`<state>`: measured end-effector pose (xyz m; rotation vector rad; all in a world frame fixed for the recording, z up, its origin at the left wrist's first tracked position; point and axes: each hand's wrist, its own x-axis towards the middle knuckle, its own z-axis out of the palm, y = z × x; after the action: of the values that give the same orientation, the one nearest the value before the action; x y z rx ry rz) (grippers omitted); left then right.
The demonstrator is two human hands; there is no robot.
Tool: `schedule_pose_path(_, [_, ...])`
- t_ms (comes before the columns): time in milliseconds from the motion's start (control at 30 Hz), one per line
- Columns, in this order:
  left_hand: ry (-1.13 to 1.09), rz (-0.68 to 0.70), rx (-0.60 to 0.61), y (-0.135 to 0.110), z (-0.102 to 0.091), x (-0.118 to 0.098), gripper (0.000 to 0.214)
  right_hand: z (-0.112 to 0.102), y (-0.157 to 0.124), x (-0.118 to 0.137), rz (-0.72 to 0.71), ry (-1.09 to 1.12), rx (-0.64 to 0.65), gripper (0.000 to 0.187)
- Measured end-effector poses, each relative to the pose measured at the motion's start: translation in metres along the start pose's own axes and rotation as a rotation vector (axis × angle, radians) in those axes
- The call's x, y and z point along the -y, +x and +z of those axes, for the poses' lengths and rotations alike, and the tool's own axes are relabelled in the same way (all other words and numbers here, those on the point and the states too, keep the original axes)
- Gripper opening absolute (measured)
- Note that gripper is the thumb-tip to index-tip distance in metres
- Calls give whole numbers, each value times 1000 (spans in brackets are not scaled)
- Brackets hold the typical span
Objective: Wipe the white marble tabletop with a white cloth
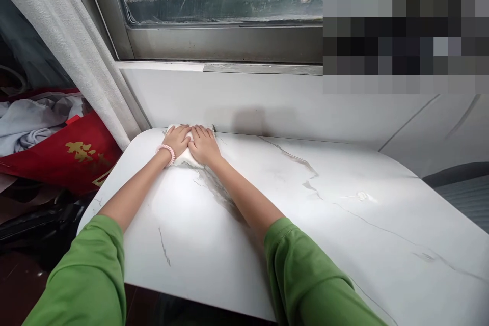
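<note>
Two bare hands lie side by side on one white cloth at the far edge of a white, marble-patterned bench [183, 234], the left hand [177, 138] and the right hand [204, 145] close enough to touch at the thumbs. Both are spread flat, palms down and fingers extended forward, pressing the single cloth [188, 159] against the surface; its pale edges show between and below them, near the bench's rounded far left corner. One pink coiled bracelet [172, 153] circles the left wrist, and two green sleeves, the left sleeve [89, 265] and the right sleeve [305, 270], reach in from the bottom of the view. Several grey veins run across the bench top, with one small, pale round spot [362, 196] on its right half. Behind stands one white wall panel [171, 94], and above it one metal-framed window [225, 43] with streaked glass. One pale curtain [72, 35] hangs at the left, beside one red bag [57, 155] with gold markings and light-coloured fabric [30, 122] bunched at its top. One grey seat [464, 191] is partly visible beyond the bench's right edge.
</note>
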<state>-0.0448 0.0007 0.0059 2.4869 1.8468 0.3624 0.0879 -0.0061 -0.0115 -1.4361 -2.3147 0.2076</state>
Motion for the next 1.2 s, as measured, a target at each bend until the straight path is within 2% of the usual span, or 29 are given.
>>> schedule_pose_path(167, [2,-7,2,-40,-5,-8,47,-4,-29,17,-12,29,48,59])
schedule_pose_path(467, [32,12,-32,-155,-24,-14,50,-11,-113,86,-86,104,59,58])
schedule_pose_path(700, [81,-89,-125,-265,-42,-6,51,-12,-167,149,-299,208,104,61])
schedule_pose_path(800, [114,-163,-155,-295,-48,-2,51,-9,-174,168,-385,246,130,61])
schedule_pose_path(900, [125,-215,-163,-303,-52,4,51,-4,-169,176,-433,256,142,62])
schedule_pose_path(1000, [102,-228,-154,-289,-56,12,48,1,-156,175,-442,260,137,62])
schedule_pose_path(1100, [60,-207,-118,-260,-58,25,46,7,-134,168,-402,244,129,61])
schedule_pose_path(1200, [19,-174,-87,-217,-56,43,45,13,-102,157,-329,205,111,61])
